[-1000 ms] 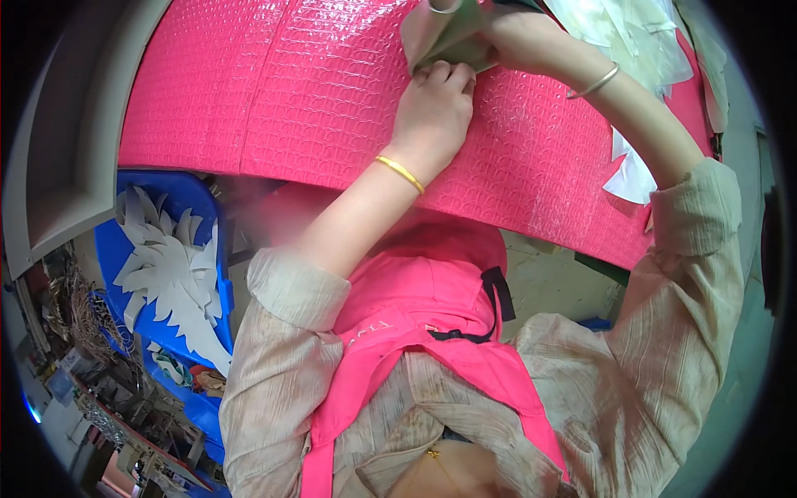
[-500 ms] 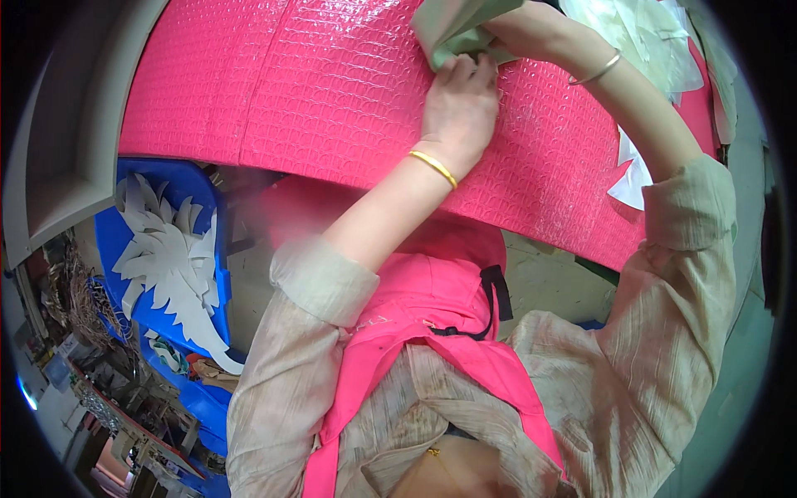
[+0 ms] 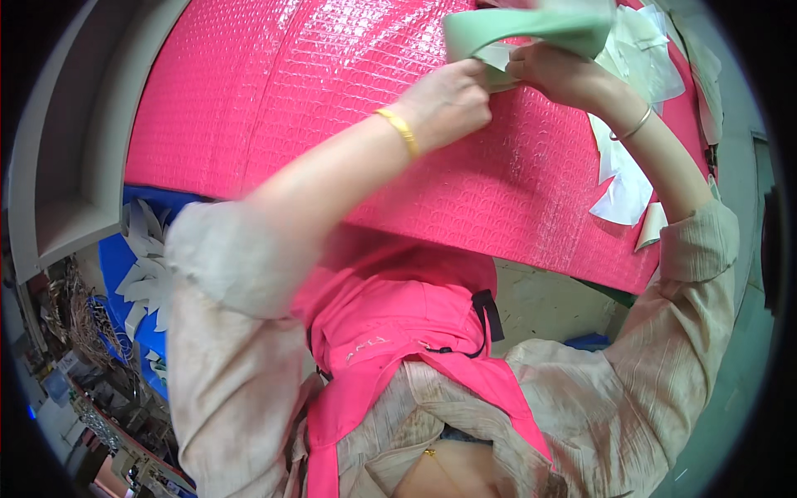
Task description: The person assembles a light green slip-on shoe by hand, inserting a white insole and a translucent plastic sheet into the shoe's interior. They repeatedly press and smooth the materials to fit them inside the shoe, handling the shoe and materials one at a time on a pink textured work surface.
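Observation:
A pale green, flexible curved piece [image 3: 506, 25] is bent into a loop above the pink table cover [image 3: 332, 100]. Its upper edge is smeared by motion, and I cannot make out exactly what kind of piece it is. My left hand [image 3: 455, 101], with a yellow bangle at the wrist, is closed on the lower left end of it. Close by on the right, my right hand [image 3: 558, 75] pinches its lower edge, fingers bent inward. A whitish patch shows inside the loop between the two hands.
Several pale, thin cut pieces [image 3: 624, 195] lie along the table's right side. To the left stands a grey frame with a recess [image 3: 100, 149]. Below it, a blue container [image 3: 116, 257] holds jagged white cutouts [image 3: 149, 278], partly hidden by my left sleeve.
The green piece has swung up and right and now forms an open loop. My left forearm has turned outward, covering more of the blue container; my right hand has come lower into view.

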`<state>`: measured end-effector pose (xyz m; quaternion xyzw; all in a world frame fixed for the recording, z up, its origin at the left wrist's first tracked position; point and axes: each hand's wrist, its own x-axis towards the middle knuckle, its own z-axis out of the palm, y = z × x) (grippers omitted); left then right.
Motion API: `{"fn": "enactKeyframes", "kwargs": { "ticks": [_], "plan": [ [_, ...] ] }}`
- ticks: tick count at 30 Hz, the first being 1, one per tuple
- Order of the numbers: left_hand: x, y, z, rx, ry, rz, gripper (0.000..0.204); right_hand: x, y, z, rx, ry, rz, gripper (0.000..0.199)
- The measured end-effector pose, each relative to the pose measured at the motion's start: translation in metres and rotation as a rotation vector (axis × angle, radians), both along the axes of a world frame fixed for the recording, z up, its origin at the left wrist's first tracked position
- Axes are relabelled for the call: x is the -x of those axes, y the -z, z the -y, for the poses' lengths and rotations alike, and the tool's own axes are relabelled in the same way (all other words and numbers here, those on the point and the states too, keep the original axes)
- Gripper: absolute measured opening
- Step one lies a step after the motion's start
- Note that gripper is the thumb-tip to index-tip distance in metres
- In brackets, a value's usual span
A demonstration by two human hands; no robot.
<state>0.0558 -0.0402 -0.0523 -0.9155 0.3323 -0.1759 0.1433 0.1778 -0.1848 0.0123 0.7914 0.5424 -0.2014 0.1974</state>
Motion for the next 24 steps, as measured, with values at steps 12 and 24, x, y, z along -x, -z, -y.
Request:
{"fn": "enactKeyframes", "kwargs": {
  "ticks": [12,24],
  "plan": [
    [0.063,0.006,-0.035,0.12,-0.04,0.008,0.007,0.056,0.034,-0.038,-0.467,0.457,-0.537,0.034],
    [0.07,0.024,-0.036,0.261,-0.091,0.043,0.005,0.044,0.05,-0.044,-0.465,0.387,-0.374,0.031]
  ]
}}
